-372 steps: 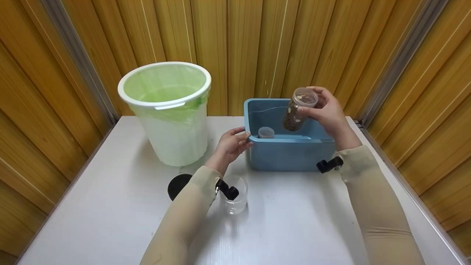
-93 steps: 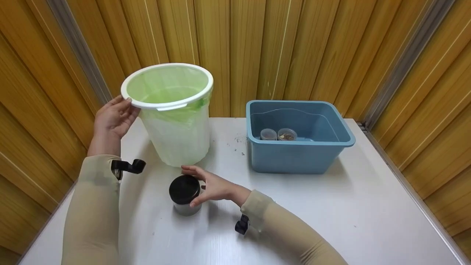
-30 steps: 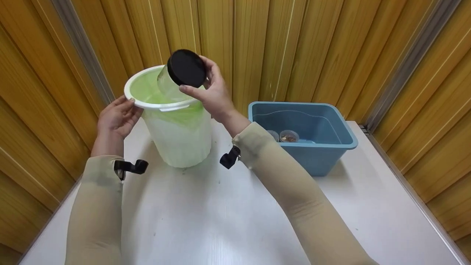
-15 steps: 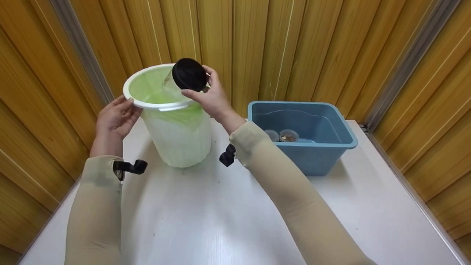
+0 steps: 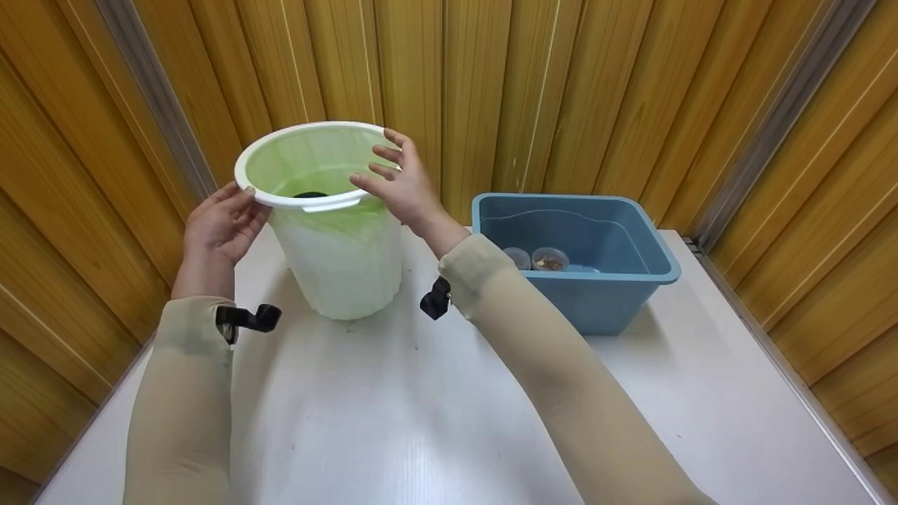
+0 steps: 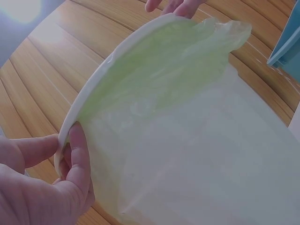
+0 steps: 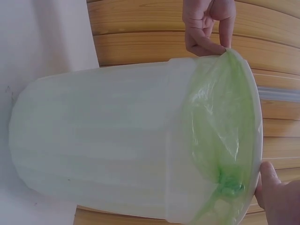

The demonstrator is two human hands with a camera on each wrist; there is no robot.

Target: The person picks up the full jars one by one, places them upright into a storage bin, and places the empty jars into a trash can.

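Note:
A white bin (image 5: 337, 259) with a green liner stands at the back left of the table. My left hand (image 5: 242, 200) pinches its left rim, thumb on one side and fingers on the other, as the left wrist view shows of the same hand (image 6: 70, 145). My right hand (image 5: 382, 165) hovers at the right rim, open with fingers spread and holding nothing. Down inside the bin a black-lidded jar (image 5: 309, 195) shows as a dark patch. In the right wrist view the bin (image 7: 117, 140) fills the picture, with the left hand (image 7: 208, 33) on its rim.
A blue tub (image 5: 635, 242) stands to the right of the bin, with two small clear jars (image 5: 549, 259) inside. Wooden panel walls close in the back and both sides. The white table (image 5: 421, 421) stretches towards me.
My right hand has let go of the black-lidded jar, which dropped into the bin. The hand's fingers have spread. My left hand stays on the rim.

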